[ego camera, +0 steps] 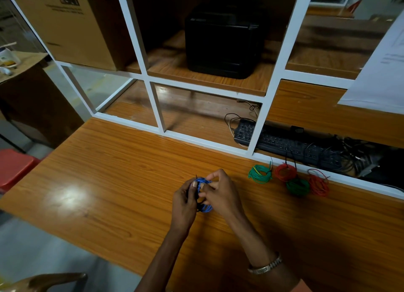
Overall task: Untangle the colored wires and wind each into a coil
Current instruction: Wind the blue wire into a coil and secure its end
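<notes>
Both hands, left hand (184,198) and right hand (220,192), gripping blue coil (204,206) over wooden table (105,171); at two o'clock, four coils: light green coil (260,174), red coil (285,172), dark green coil (298,187), loose red coil (319,185), near keyboard (284,143).

I see a blue wire coil (204,195) held upright above the wooden table, while four finished coils lie flat near the far right edge: light green (260,174), red (285,172), dark green (298,187) and a looser red (319,185), closely grouped.
</notes>
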